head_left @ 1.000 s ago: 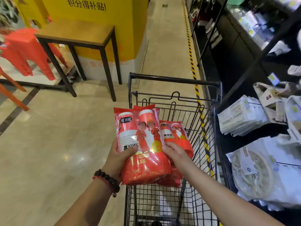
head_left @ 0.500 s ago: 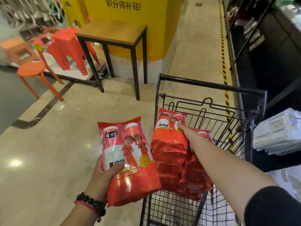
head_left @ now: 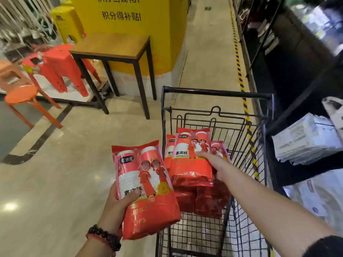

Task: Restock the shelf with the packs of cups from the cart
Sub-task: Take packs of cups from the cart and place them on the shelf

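My left hand (head_left: 118, 206) grips a red pack of cups (head_left: 146, 188) by its lower left side, holding it left of the black wire cart (head_left: 217, 93). My right hand (head_left: 213, 160) reaches into the cart and grips a second red pack of cups (head_left: 191, 164), lifted a little above the others. More red packs (head_left: 204, 199) stand in the cart beneath and behind it. The dark shelf (head_left: 300, 101) runs along the right side.
Stacks of white packaged goods (head_left: 304, 138) lie on the shelf beside the cart. A small wooden table (head_left: 113, 45) stands ahead before a yellow pillar (head_left: 130, 19). Red stools (head_left: 59, 65) and an orange stool (head_left: 22, 93) stand on the left. Black-and-yellow tape (head_left: 239, 71) marks the floor.
My right hand has left the pack in my left hand, gone into the cart and taken hold of another pack, now raised slightly. My view has shifted left.
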`<state>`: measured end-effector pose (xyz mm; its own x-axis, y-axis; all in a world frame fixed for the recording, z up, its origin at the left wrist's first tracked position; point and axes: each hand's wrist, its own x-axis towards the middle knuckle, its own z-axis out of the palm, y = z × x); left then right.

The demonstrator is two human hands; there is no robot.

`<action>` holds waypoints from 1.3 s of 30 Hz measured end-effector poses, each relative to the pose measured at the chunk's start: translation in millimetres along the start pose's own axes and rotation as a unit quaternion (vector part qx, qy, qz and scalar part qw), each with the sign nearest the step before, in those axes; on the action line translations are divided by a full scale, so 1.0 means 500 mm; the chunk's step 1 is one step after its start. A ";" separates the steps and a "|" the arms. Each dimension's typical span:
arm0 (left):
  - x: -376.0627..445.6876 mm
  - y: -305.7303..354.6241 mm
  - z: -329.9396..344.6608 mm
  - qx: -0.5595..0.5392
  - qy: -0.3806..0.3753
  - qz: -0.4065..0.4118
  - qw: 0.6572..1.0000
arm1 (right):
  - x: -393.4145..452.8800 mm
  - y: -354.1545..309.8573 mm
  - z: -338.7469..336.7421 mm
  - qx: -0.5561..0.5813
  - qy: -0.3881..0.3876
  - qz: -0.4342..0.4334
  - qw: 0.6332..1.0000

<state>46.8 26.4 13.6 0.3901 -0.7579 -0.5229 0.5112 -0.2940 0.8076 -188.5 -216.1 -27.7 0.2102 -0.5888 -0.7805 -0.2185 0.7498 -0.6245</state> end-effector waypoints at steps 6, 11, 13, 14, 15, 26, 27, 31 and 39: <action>-0.021 -0.006 0.059 0.040 -0.032 0.012 0.999 | -0.173 0.064 -0.083 0.031 0.033 -0.148 0.988; -0.039 -0.020 0.094 0.114 -0.116 0.043 0.986 | -0.366 0.183 -0.113 0.101 0.147 -0.248 0.952; -0.047 -0.035 0.098 0.151 -0.168 0.050 0.973 | -0.436 0.259 -0.110 0.124 0.201 -0.268 0.934; -0.052 -0.045 0.098 0.169 -0.194 0.051 0.965 | -0.469 0.300 -0.106 0.142 0.228 -0.271 0.924; -0.059 -0.055 0.098 0.186 -0.219 0.051 0.957 | -0.501 0.344 -0.098 0.159 0.259 -0.272 0.913; -0.266 -0.196 0.172 0.297 -0.472 0.025 0.830 | -0.851 0.757 -0.038 0.288 0.514 -0.226 0.775; -0.295 -0.210 0.185 0.306 -0.493 0.025 0.814 | -0.883 0.792 -0.032 0.296 0.537 -0.221 0.759; -0.434 -0.272 0.228 0.325 -0.566 0.031 0.757 | -1.010 0.938 0.002 0.338 0.611 -0.199 0.687; -0.798 -0.468 0.232 0.340 -0.671 -0.008 0.659 | -1.278 1.258 0.095 0.401 0.705 -0.163 0.562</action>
<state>-317.2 329.9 64.9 -0.8724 -0.4502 -0.1901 -0.1327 -0.1561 0.9788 -415.2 646.2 79.7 -0.9730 0.0356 -0.2279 0.2303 0.0949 -0.9685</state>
